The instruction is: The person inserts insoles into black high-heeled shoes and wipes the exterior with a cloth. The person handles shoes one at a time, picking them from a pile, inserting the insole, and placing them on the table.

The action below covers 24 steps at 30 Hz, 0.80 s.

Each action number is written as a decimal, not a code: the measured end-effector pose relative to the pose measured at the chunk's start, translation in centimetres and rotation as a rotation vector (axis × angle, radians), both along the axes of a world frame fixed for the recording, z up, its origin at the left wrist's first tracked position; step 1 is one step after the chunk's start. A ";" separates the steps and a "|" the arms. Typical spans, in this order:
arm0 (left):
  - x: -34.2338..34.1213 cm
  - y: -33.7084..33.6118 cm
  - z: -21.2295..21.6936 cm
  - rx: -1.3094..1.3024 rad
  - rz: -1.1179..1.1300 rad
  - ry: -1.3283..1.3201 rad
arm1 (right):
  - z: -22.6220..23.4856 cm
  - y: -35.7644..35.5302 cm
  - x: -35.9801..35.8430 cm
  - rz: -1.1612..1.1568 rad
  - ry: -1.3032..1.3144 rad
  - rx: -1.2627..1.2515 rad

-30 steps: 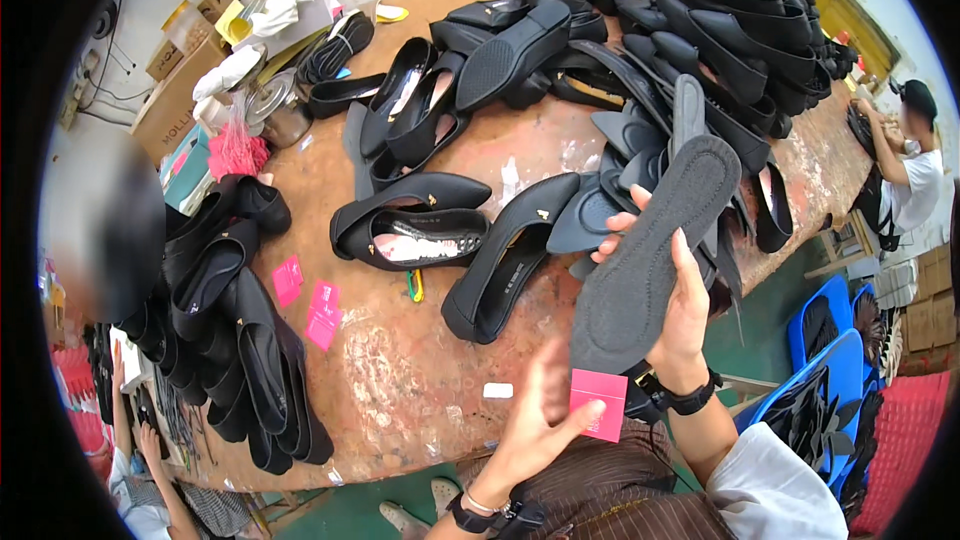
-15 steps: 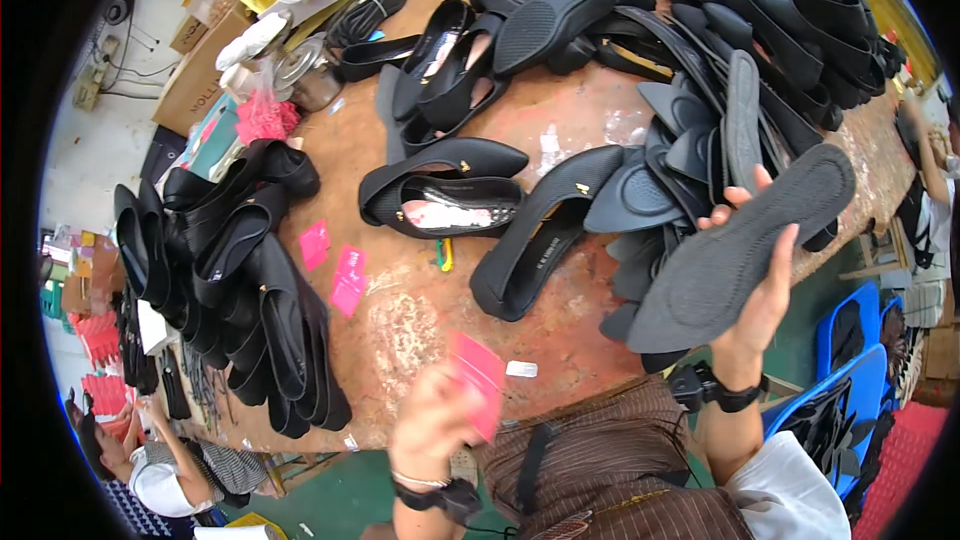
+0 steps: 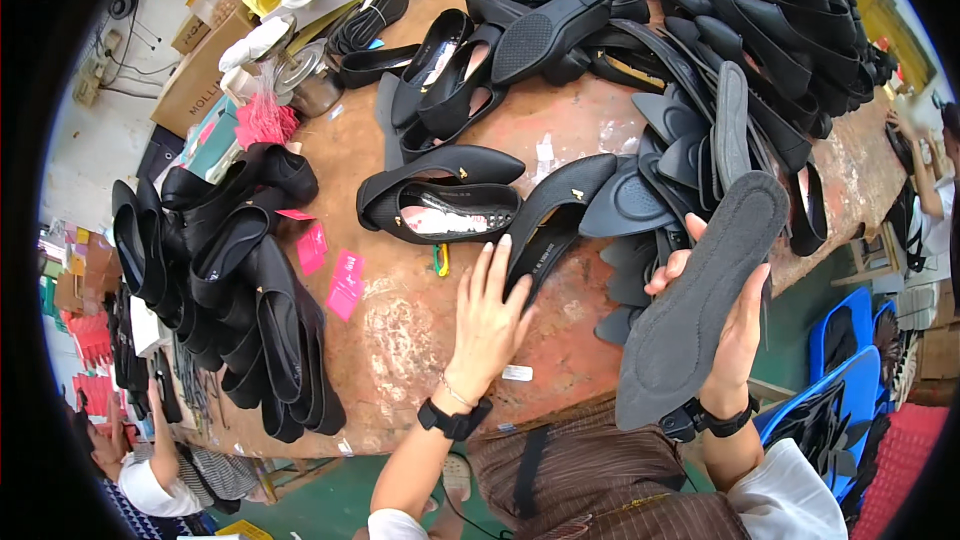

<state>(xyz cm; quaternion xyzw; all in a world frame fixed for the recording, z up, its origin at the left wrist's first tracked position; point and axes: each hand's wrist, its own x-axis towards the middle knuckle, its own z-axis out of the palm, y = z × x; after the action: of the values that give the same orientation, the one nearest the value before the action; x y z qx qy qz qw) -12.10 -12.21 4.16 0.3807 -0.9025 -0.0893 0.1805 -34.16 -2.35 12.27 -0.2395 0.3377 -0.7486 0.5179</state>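
Observation:
My right hand point(image 3: 735, 340) is wrapped round a dark grey insole point(image 3: 705, 300), held tilted with its broad heel end toward me. My left hand point(image 3: 485, 325) has its fingers stretched out and apart over the heel of a black pointed flat shoe point(image 3: 565, 205), hiding that end. It appears to touch the shoe. Just beyond, a pair of black shoes point(image 3: 440, 215) lies together, a pale printed lining showing in one. Several grey insoles point(image 3: 620, 202) are heaped between the single shoe and the held insole.
Black shoes are piled at the left point(image 3: 285, 340) and far right point(image 3: 780, 20). Pink slips point(image 3: 346, 285), a yellow-green cutter point(image 3: 441, 259) and a white label point(image 3: 517, 373) lie on the worn table point(image 3: 410, 340). Blue bins point(image 3: 840, 370) stand at the right. Other people work at both sides.
My left hand has let go of a pink slip and moved forward to the single shoe. Another pink slip now lies by the left pile. The held insole has shifted left and nearer me.

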 end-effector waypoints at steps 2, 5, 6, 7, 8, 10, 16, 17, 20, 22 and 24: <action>0.7 -0.3 -0.3 0.014 0.008 0.148 | 0.8 0.1 0.4 0.003 0.008 -0.007; 1.8 1.2 2.7 0.208 0.046 0.449 | 0.6 0.5 -0.5 0.046 0.188 0.003; 2.9 2.1 4.5 0.349 0.090 0.529 | 0.5 0.6 -0.4 0.059 0.240 0.005; 4.3 3.3 5.7 0.436 0.130 0.487 | 0.2 0.7 -0.2 0.072 0.294 0.015; 5.9 4.3 6.3 0.475 0.113 0.456 | 0.1 0.9 0.1 0.088 0.342 0.030; 9.5 6.3 6.5 0.499 0.069 0.395 | 0.3 0.5 0.2 0.235 0.807 -0.048; 15.5 12.0 2.0 0.427 0.314 0.283 | -1.4 -1.2 7.3 0.450 1.611 -0.408; 15.7 12.6 1.0 0.358 0.297 0.284 | -2.5 -1.2 8.7 0.477 1.623 -0.423; 14.5 14.0 -1.3 0.220 0.351 0.282 | -4.8 -2.1 11.9 0.587 1.593 -0.468; 14.4 14.7 -3.1 0.215 0.395 0.408 | -6.5 -2.2 13.8 0.639 1.539 -0.474; 14.1 15.0 -3.9 0.240 0.423 0.497 | -7.3 -2.2 15.4 0.697 1.476 -0.467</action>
<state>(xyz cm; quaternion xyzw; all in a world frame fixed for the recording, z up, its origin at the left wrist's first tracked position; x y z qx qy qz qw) 1.97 2.80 0.27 0.5445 -0.7150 -0.2453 0.3634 -18.78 -4.55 5.00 -0.8578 0.3327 -0.2484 0.3030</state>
